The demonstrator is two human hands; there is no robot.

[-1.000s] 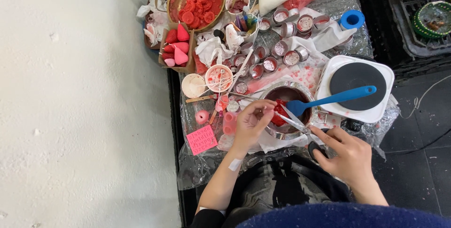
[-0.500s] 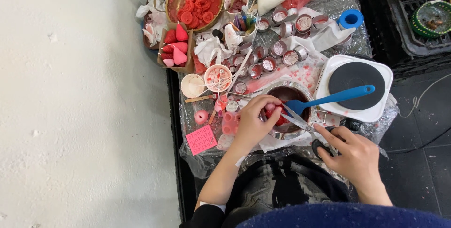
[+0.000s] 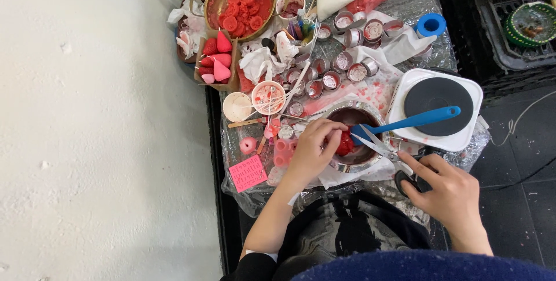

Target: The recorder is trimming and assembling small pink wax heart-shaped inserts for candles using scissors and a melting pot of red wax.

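Observation:
My left hand (image 3: 311,148) holds a red lump of wax (image 3: 345,142) over a round metal pot (image 3: 353,139) with dark red contents. My right hand (image 3: 449,191) grips the black handles of a pair of scissors (image 3: 382,149), whose open blades point at the red lump. A blue spatula (image 3: 405,122) rests in the pot, its handle lying across a white hot plate (image 3: 437,107) with a black round top.
Several small metal cups (image 3: 347,55) with red wax fill the table's middle. A bowl of red wax flowers (image 3: 238,0) and a box of red and pink cones (image 3: 215,61) stand at the back left. A pink note (image 3: 248,173) lies near the front edge. A blue tape roll (image 3: 431,24) sits at the back right.
My left hand has shifted slightly with the red lump over the pot. The scissors in my right hand have moved a little closer to it.

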